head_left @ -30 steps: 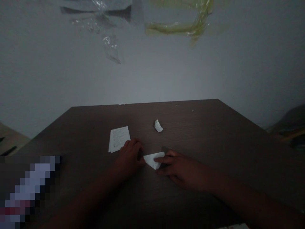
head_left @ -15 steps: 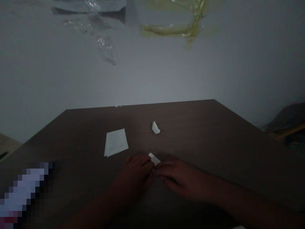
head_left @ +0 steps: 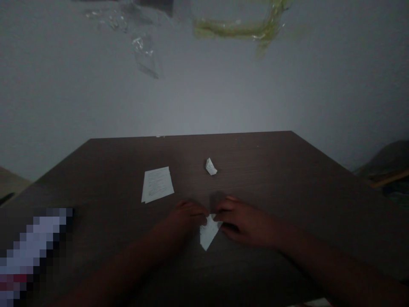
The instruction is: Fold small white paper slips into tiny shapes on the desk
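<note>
A small folded piece of white paper (head_left: 208, 233) lies on the dark table between my hands, its pointed end toward me. My left hand (head_left: 191, 216) has its fingers closed at the paper's upper left edge. From the right, my right hand (head_left: 240, 219) pinches the upper right corner with thumb and fingertips. Beyond them sits a small folded paper shape (head_left: 211, 166). To the left lie a few printed paper sheets (head_left: 157, 184), slightly fanned.
The brown wooden table (head_left: 255, 166) reaches to a pale wall (head_left: 204, 94) with peeling tape (head_left: 233, 29). A blurred-out object (head_left: 35, 251) lies at the left. At the bottom right edge, a bit of something white (head_left: 315, 303) shows.
The paper between my hands shows much more of its surface now, with its point toward me. My hands have drawn slightly apart along its top edge. The view has tilted slightly down.
</note>
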Tool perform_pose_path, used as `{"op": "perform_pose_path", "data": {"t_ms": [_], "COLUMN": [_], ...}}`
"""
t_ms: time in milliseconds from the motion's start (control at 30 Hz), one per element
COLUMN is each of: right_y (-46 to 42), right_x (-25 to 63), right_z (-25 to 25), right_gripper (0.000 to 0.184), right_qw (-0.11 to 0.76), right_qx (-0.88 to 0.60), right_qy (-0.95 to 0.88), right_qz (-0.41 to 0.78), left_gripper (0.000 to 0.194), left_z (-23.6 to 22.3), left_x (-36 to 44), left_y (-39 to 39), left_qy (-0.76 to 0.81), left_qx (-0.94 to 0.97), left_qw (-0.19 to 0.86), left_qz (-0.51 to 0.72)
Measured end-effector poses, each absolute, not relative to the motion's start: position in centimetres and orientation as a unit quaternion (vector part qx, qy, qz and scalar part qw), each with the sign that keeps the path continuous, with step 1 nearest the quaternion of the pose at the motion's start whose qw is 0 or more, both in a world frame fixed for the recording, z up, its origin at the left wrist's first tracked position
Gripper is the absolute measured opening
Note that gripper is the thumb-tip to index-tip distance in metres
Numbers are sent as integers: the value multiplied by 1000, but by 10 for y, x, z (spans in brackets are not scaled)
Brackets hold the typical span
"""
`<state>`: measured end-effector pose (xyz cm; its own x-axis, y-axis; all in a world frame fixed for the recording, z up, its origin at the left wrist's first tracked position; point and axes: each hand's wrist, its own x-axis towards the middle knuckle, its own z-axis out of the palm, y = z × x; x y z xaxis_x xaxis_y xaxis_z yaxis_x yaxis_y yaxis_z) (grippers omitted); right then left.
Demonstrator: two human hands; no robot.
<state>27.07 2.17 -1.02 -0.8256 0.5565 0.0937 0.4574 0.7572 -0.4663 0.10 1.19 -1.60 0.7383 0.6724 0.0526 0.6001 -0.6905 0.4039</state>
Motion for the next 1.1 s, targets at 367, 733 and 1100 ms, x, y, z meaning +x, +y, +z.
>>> {"op": "perform_pose_path", "data": {"t_ms": [367,733,1100], "right_y": [15,12,15], "right_x": [270,266,259], "right_z": [-16,-17,-30], "right_gripper": [28,26,12], "right_qw": [105,87,162], "right_qx": [-279,-266,-308], "right_qy": [-933,-949,-913], "right_qz": [202,145,214], "left_gripper": [36,40,38], "left_z": [-5,-3,-15], "left_x": [-1,-4,3], "left_y": [1,1,4], "left_qy": [359,344,349], "left_qx": [908,910,911], "left_qw": [193,202,175], "left_qz": [95,110,128]}}
